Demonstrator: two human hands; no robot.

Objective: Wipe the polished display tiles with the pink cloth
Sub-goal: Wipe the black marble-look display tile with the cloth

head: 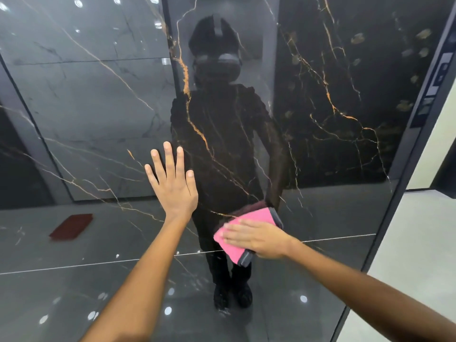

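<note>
Right now the pink cloth, folded w/ a dark grey edge, sits flat against the polished display tile, low and right of centre. The right hand lies over it w/ fingers straight and together, pressing it to the surface; nothing is curled round the cloth, which shows above and below the fingers and pokes out past the fingertips to the left. The left hand is up and left of the cloth, well apart from it, palm flat on the same tile w/ fingers spread and straight, holding nothing. The tile is black w/ orange and white veins, very glossy: it mirrors a dark figure wearing a headset, ceiling spots and a grey floor. A dark red mat shows in the reflection at lower left. A dark frame runs along the tile's right edge; a label strip near the top right carries print, too blurred to read. No brand is legible anywhere.
</note>
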